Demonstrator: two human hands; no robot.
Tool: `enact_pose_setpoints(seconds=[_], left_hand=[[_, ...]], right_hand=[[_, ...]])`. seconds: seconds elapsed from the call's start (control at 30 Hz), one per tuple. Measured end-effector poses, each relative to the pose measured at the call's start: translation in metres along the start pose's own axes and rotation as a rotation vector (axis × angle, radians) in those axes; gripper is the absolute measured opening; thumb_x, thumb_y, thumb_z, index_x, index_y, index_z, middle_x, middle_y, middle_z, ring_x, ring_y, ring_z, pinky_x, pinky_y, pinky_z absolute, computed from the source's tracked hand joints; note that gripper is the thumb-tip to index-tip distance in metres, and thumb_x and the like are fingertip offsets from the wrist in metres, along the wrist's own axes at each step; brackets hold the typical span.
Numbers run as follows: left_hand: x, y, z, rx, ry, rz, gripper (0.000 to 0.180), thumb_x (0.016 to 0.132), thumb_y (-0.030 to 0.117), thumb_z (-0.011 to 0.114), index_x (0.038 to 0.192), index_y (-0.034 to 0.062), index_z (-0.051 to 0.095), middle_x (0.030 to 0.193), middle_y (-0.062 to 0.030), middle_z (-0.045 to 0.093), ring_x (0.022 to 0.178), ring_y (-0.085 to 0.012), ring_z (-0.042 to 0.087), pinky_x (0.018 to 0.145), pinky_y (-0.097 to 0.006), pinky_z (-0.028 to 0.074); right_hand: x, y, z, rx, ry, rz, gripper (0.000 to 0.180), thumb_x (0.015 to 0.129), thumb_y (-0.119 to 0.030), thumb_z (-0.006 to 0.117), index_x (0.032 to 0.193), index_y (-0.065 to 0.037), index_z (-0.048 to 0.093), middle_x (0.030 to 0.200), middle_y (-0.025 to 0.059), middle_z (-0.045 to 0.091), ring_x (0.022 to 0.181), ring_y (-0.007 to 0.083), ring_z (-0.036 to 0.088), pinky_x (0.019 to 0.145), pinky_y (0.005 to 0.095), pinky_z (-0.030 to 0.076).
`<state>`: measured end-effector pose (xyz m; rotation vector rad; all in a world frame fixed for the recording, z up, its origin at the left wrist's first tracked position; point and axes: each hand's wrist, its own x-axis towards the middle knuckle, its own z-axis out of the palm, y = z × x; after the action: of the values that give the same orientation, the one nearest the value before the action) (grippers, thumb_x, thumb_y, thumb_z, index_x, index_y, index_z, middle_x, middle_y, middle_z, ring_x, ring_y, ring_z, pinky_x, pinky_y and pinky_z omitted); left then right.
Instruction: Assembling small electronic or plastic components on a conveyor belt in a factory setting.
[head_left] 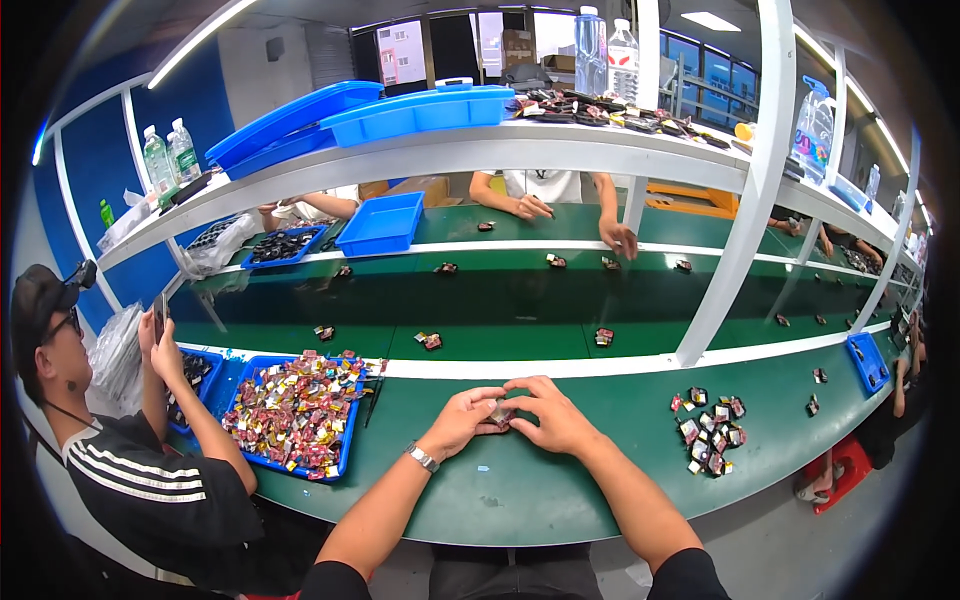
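Note:
My left hand [462, 424] and my right hand [556, 418] meet over the green tabletop near the middle of the head view. Between their fingertips is a small electronic part [501, 412], mostly covered by the fingers. The fingers of both hands are bent and closed around it. To the left of my hands stands a blue tray [352, 440] heaped with small red, yellow and silver parts [292, 412]. On the right, a loose pile of small dark and red parts [710, 436] lies on the table.
Beyond a white rail [480, 369], several small parts sit spaced along a dark green belt [480, 305]. White shelf posts [735, 200] rise at right. Another person's hands [618, 238] are across the belt. At left, a person [150, 450] holds a phone [160, 315].

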<state>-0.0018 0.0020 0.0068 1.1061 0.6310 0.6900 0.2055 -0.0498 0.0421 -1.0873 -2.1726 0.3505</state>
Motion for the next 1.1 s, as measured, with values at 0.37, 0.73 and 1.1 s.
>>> enact_pose_setpoints(seconds=[0.37,0.73,1.1], left_hand=[[-0.004,0.005,0.011,-0.038,0.057,0.083,0.032,0.101,0.013,0.048,0.132,0.0031,0.05,0.114,-0.0106,0.064,0.106,-0.0204,0.063,0.092,-0.039,0.055],[-0.001,-0.003,0.004,-0.097,-0.014,0.091,0.033,0.098,0.01,0.053,0.13,0.004,0.049,0.125,-0.0114,0.059,0.113,-0.0212,0.06,0.096,-0.04,0.053],[-0.002,0.004,0.006,-0.124,-0.097,0.164,0.047,0.09,0.0,0.061,0.134,0.0007,0.046,0.132,-0.0115,0.054,0.117,-0.0209,0.057,0.102,-0.042,0.048]], right_hand=[[0.002,0.002,0.015,0.032,0.125,0.048,0.013,0.08,-0.007,0.069,0.092,-0.008,0.064,0.125,0.009,0.055,0.119,0.03,0.05,0.097,0.0395,0.046],[0.002,0.002,0.015,0.11,0.099,0.027,0.016,0.079,-0.008,0.069,0.095,-0.008,0.067,0.128,0.0098,0.053,0.119,0.0299,0.05,0.095,0.039,0.047],[0.002,0.008,0.029,0.251,0.247,0.2,0.009,0.081,-0.011,0.069,0.089,-0.007,0.071,0.123,0.0089,0.058,0.118,0.0296,0.052,0.099,0.0393,0.044]])
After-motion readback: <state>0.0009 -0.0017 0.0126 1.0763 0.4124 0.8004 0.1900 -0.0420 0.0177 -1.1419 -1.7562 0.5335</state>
